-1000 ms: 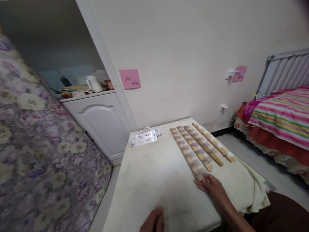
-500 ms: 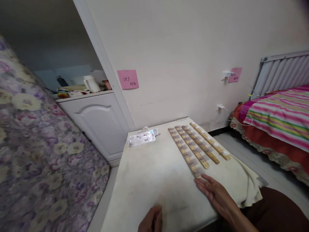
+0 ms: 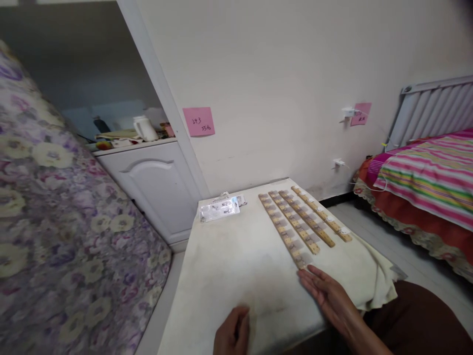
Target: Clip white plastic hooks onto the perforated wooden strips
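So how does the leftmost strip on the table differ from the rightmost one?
The leftmost strip carries greyish, see-through pieces; the rightmost strip carries white, roundish pieces.
The leftmost strip's near end is at the fingertips of the right hand, while the rightmost strip lies apart from that hand.
Both are narrow, wood-coloured and lie on the pale table cover.

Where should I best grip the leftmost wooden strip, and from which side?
Likely the near end of the leftmost wooden strip, by its long edges, from the near side: that end faces the right hand, and translucent pieces line its top.
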`<state>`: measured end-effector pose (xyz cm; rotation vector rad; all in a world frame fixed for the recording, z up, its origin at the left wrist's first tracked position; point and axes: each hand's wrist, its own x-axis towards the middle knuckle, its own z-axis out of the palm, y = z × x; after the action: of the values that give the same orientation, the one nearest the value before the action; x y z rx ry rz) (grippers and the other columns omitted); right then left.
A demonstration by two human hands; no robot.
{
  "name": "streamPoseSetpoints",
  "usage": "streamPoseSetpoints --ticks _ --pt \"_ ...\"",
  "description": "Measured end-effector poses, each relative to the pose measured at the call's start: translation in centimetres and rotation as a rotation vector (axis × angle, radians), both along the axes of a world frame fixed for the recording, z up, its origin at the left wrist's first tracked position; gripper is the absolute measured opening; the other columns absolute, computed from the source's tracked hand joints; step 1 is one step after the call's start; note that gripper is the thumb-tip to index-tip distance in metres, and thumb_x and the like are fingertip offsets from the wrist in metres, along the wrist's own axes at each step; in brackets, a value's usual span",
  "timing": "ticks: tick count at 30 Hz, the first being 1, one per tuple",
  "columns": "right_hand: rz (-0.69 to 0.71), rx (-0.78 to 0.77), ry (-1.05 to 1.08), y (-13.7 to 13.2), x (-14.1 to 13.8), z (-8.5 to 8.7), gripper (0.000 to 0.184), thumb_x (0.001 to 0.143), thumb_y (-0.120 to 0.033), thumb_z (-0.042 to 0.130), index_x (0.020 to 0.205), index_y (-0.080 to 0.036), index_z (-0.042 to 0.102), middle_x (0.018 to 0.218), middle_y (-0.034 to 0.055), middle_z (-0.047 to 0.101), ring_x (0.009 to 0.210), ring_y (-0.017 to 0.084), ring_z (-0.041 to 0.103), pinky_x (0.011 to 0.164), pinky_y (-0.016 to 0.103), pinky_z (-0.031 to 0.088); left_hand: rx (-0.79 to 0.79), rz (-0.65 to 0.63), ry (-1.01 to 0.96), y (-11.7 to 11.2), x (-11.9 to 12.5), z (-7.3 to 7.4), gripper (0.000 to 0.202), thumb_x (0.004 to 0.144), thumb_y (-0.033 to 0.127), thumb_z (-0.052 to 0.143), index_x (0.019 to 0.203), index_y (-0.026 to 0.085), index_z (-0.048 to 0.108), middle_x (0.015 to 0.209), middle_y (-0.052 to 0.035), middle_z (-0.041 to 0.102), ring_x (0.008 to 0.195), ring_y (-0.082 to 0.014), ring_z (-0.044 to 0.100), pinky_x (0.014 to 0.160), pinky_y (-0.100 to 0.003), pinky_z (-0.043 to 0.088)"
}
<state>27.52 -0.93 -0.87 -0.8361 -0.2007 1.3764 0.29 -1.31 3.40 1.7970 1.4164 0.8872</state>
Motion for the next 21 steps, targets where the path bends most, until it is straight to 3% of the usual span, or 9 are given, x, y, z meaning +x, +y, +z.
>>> streamPoseSetpoints --ticks 10,15,21 --pt "-0.073 0.022 -0.147 -0.8 -1.3 -1.8 0.042 0.062 -0.03 0.081 0.098 -0.017 0.064 0.109 0.0103 0.069 0.116 0.03 0.057 0.108 0.046 0.037 0.026 0.007 0.064 -0.3 -0.3 -0.9 0.035 0.087 0.048 0.046 0.088 0.019 0.065 0.073 -0.0004 0.065 0.068 -0.0152 0.058 0.064 -0.021 0.045" --pt "-0.001 0.051 -0.512 -1.2 -2.0 -1.7 0.039 0.064 -0.038 0.078 0.095 -0.018 0.067 0.107 0.0103 0.07 0.112 0.03 0.059 0.107 0.048 0.035 0.042 0.003 0.054 -0.5 -0.3 -1.1 0.032 0.088 0.044 0.046 0.088 0.019 0.065 0.072 -0.0001 0.065 0.068 -0.0152 0.059 0.064 -0.022 0.044" --pt "0.046 0.118 -0.857 -2.1 -3.1 -0.8 0.03 0.071 -0.039 0.068 0.097 -0.023 0.068 0.107 0.0071 0.07 0.105 0.027 0.061 0.1 0.042 0.042 0.046 0.0 0.057 -0.6 -0.3 -0.8 0.031 0.087 0.045 0.047 0.088 0.02 0.065 0.073 -0.0003 0.066 0.068 -0.0153 0.06 0.063 -0.021 0.045"
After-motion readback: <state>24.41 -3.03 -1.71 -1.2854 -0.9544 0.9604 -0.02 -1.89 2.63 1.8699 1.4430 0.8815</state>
